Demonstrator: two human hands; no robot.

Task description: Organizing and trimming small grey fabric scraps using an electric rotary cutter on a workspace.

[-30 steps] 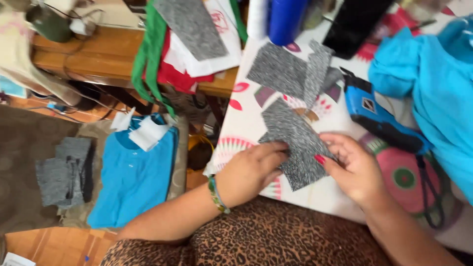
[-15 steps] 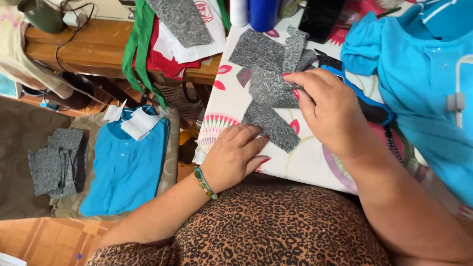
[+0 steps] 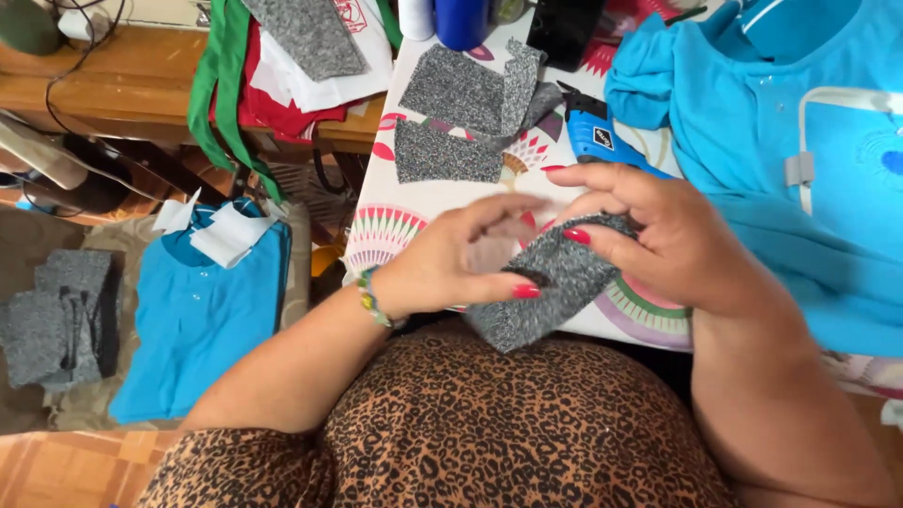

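While both hands work at the near edge of the bench, they hold one grey fabric piece between them. Far to the left of this piece, a blue shirt lies on the floor beside a pile of grey cloth. Just left of the piece, the left hand pinches its edge with thumb and fingers. The piece hangs partly over the bench edge, above the lap. On its right, the right hand grips its upper end with curled fingers. Behind the piece lie more grey pieces and a blue tool; right of it, blue garments.
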